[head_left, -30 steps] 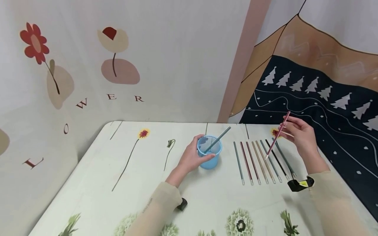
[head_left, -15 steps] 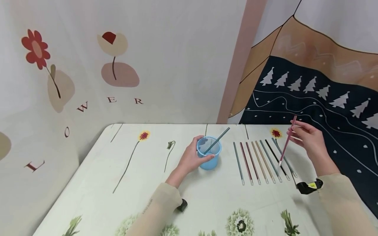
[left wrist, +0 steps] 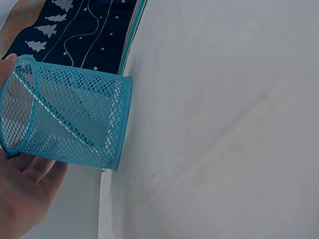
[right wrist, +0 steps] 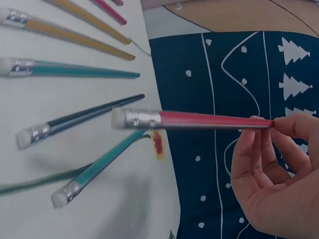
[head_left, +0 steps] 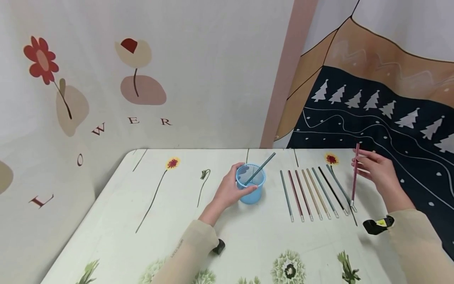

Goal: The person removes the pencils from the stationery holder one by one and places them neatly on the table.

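My left hand grips a light-blue mesh pencil cup around its side. One teal pencil leans inside the cup, its upper end sticking out past the rim. In the left wrist view the pencil shows through the mesh. My right hand pinches a red pencil near its top end, with the white eraser end pointing down. The red pencil is over the right end of a row of pencils, near the last teal pencil. In the right wrist view the red pencil is above the tabletop.
Several pencils lie side by side, eraser ends toward me: teal, dark red, gold and a black pencil. The white tablecloth has printed flowers. Curtains hang behind the table and a dark tree-printed cloth at right.
My right hand has moved right and slightly down with the red pencil, from over the middle of the row to its right end. The left hand and the cup have stayed in place.
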Motion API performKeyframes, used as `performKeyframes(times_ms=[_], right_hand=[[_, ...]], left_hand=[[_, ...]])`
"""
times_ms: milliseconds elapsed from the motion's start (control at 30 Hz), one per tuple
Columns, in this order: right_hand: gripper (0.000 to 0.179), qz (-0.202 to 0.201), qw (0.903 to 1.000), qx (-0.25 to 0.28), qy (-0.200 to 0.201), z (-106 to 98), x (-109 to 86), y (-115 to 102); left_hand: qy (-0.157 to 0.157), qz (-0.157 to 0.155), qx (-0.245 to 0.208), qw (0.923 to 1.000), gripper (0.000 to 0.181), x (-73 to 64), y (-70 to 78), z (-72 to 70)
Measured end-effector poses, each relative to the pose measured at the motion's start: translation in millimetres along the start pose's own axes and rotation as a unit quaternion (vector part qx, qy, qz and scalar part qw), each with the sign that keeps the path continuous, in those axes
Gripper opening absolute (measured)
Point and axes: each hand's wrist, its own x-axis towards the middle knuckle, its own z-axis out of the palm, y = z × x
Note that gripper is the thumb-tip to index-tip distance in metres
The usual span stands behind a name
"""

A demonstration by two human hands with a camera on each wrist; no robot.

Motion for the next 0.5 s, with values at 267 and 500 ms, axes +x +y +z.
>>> performKeyframes(times_ms=[267,500], right_hand=[[0.037,0.021,0.9989,-0.041,-0.002,-6.2,5.6,5.4],[0.015,0.022,0.9979,-0.059,-0.014,-13.8,12.9,16.5]], left_hand=[[0.004,0.002,-0.002,1.0000,0.088,1.2,-0.9,-1.3],[0.002,0.003,-0.007,1.0000,0.088,2.1,-1.5,-1.1]])
